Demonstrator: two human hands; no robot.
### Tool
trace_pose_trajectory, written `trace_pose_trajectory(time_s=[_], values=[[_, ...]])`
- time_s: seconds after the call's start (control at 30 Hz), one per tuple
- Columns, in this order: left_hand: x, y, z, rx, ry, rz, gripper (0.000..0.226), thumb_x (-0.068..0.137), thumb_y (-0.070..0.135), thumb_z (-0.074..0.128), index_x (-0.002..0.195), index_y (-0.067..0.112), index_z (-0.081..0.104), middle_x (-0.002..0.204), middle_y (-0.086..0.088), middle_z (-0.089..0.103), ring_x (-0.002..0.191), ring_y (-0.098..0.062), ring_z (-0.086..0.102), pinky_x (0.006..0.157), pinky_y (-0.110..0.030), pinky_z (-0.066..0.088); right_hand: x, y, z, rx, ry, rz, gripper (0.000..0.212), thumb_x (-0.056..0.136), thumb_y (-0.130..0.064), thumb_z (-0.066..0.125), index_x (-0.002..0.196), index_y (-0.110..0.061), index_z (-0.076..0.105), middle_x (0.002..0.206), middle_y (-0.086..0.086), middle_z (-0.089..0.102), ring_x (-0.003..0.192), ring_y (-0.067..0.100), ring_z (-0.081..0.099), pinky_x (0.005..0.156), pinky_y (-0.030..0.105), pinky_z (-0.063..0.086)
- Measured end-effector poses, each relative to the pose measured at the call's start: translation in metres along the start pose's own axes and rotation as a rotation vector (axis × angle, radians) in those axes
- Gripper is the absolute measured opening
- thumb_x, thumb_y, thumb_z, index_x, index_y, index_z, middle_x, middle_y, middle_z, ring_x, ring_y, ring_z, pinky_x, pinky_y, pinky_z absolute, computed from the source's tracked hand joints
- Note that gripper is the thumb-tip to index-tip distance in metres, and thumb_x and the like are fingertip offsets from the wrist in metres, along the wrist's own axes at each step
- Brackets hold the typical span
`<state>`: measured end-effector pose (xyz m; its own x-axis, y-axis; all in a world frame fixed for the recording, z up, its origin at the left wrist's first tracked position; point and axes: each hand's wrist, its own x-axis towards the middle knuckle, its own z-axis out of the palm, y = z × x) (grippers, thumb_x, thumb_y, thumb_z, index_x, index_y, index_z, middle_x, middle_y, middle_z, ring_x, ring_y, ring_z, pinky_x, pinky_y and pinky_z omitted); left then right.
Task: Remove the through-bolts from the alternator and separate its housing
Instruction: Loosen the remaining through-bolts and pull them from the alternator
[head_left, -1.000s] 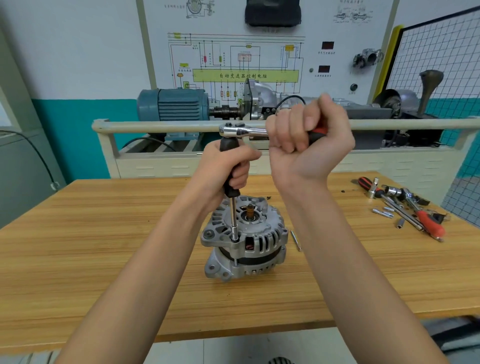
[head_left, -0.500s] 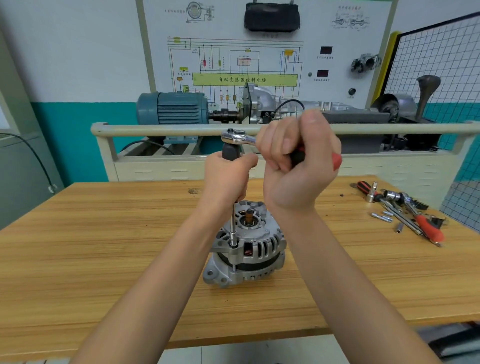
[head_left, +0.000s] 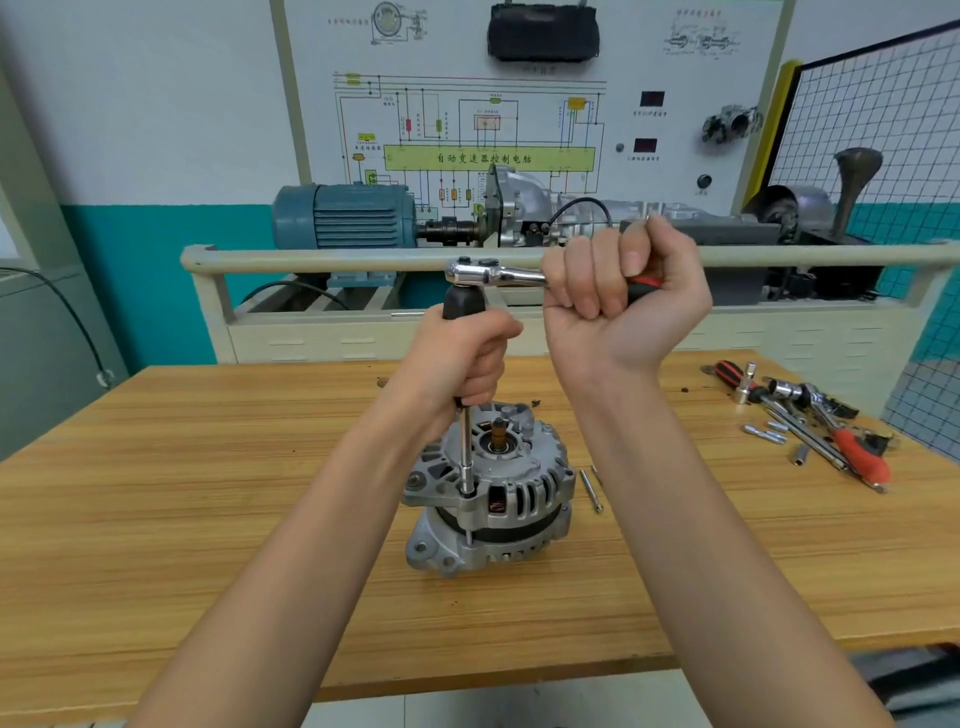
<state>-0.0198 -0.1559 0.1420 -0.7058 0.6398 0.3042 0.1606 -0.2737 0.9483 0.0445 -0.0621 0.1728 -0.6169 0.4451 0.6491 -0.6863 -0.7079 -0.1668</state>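
Left hand wraps the black-handled steel extension driver to keep it plumb; right hand fists the chrome ratchet handle above for torque. Below our grip, the grey cast-aluminium alternator sits upright.

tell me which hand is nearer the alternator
Left. The left hand holds the black driver handle just above the alternator; the right hand holds the ratchet handle higher, off right.

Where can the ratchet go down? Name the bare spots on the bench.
Bare wood lies left of the alternator and along the near edge of the bench. It is crowded at the far right by the loose tools; two bolts lie beside the alternator's right.
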Motion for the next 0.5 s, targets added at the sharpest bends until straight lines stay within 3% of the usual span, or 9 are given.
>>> trace_pose_trajectory(time_s=[0.1, 0.2, 0.27, 0.43, 0.5], values=[[0.003, -0.003, 0.011, 0.051, 0.261, 0.037, 0.042, 0.085, -0.001, 0.052, 0.055, 0.018, 0.029, 0.038, 0.007, 0.024, 0.031, -0.009, 0.017, 0.036, -0.015, 0.019, -0.011, 0.01, 0.007, -0.206, -0.149, -0.162, 0.045, 0.088, -0.009, 0.035, 0.043, -0.014, 0.041, 0.033, -0.005, 0.026, 0.034, 0.011, 0.017, 0.043, 0.023, 0.018], [0.003, -0.006, 0.014, 0.067, 0.332, 0.068, 0.041, 0.083, -0.001, 0.055, 0.057, 0.017, 0.03, 0.041, 0.006, 0.024, 0.034, -0.01, 0.018, 0.037, -0.015, 0.019, -0.019, 0.017, 0.011, -0.332, -0.213, -0.299, 0.041, 0.084, -0.004, 0.034, 0.046, -0.014, 0.044, 0.035, -0.006, 0.029, 0.034, 0.009, 0.022, 0.044, 0.024, 0.017], [0.002, -0.006, 0.008, 0.072, 0.236, 0.062, 0.043, 0.083, -0.002, 0.057, 0.055, 0.018, 0.03, 0.04, 0.007, 0.024, 0.034, -0.01, 0.018, 0.037, -0.018, 0.019, -0.016, 0.014, 0.01, -0.298, -0.195, -0.257, 0.042, 0.085, -0.006, 0.034, 0.044, -0.013, 0.044, 0.035, -0.005, 0.027, 0.034, 0.009, 0.021, 0.044, 0.023, 0.017], [-0.001, 0.002, -0.015, -0.003, -0.201, 0.038, 0.042, 0.082, 0.007, 0.06, 0.047, 0.018, 0.04, 0.038, 0.004, 0.032, 0.031, -0.01, 0.027, 0.038, -0.018, 0.026, 0.007, -0.001, 0.001, -0.01, -0.008, 0.07, 0.046, 0.087, -0.015, 0.037, 0.041, -0.014, 0.041, 0.032, -0.004, 0.023, 0.035, 0.012, 0.011, 0.041, 0.02, 0.019], [-0.001, 0.003, -0.016, -0.08, -0.284, 0.011, 0.041, 0.08, 0.009, 0.057, 0.045, 0.018, 0.039, 0.035, 0.006, 0.03, 0.028, -0.007, 0.025, 0.035, -0.016, 0.022, 0.013, -0.002, -0.002, 0.073, 0.037, 0.141, 0.044, 0.084, -0.016, 0.038, 0.04, -0.013, 0.041, 0.031, -0.004, 0.023, 0.031, 0.011, 0.015, 0.04, 0.02, 0.019]])
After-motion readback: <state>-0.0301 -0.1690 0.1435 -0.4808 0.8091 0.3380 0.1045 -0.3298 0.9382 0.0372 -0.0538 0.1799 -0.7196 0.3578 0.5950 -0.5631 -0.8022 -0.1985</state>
